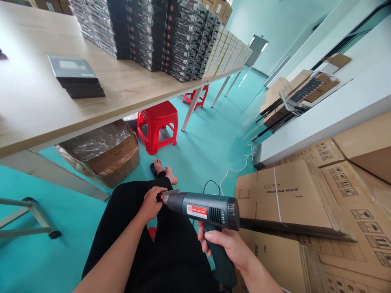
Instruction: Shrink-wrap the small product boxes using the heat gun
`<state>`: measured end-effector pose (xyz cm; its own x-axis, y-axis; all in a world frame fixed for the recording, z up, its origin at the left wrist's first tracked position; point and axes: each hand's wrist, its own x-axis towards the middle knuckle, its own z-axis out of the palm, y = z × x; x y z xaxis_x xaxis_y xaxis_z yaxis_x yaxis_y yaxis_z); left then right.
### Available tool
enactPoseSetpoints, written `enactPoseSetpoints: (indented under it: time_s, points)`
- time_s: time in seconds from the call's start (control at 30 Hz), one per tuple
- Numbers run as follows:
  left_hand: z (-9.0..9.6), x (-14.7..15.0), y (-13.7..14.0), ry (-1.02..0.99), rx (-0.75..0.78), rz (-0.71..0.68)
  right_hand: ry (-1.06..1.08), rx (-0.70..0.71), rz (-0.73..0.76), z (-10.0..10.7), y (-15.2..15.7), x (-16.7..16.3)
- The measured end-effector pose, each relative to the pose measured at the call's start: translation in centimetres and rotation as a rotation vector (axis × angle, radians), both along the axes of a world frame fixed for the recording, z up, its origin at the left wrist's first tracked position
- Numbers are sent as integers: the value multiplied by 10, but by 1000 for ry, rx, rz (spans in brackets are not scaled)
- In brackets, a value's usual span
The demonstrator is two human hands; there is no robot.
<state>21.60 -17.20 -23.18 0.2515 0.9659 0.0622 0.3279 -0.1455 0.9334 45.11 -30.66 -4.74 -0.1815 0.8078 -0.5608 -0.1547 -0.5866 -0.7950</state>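
Observation:
My right hand [224,244] is wrapped round the handle of a dark green heat gun [210,208], held level over my lap. Its nozzle points left, at my left hand [152,203]. There, my fingers are closed on a thin dark box [174,191], of which only a grey edge and a dark end show behind the nozzle. Whether the nozzle touches the box I cannot tell. On the table to the upper left lies a short pile of flat dark boxes [75,77].
Tall stacks of film-wrapped black boxes [159,36] stand on the wooden table [128,95]. Below are an open carton [116,156] with clear film and a red stool [159,122]. Flattened cartons [284,191] rise at my right. A white cable [233,170] crosses the floor.

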Motion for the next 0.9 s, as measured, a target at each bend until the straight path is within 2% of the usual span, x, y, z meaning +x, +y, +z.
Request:
enactPoseSetpoints:
  time_s: [0.1, 0.2, 0.3, 0.4, 0.47, 0.57, 0.67, 0.77, 0.9]
  points:
    - [7, 0, -3, 22, 11, -11, -97, 44, -11, 1, 9, -4]
    - [12, 1, -5, -20, -51, 21, -208, -5, 8, 4, 15, -4]
    - [14, 3, -5, -74, -102, 23, -150, -13, 94, 5, 18, -8]
    - [11, 5, -5, -75, -82, 18, -140, 44, 48, 3, 21, -9]
    - [8, 4, -4, -82, -61, 13, -194, 25, 9, 2, 23, -6]
    - [7, 3, -4, -84, -29, -9, -183, -46, 64, 2, 23, -4]
    - [7, 5, -3, -113, -42, -6, -125, -22, 90, 2, 23, -8]
    - [5, 5, -2, -167, -85, 26, -183, 26, 27, -1, 25, -7]
    - [2, -1, -1, -296, -192, 133, -129, -30, -117, -6, 22, 18]
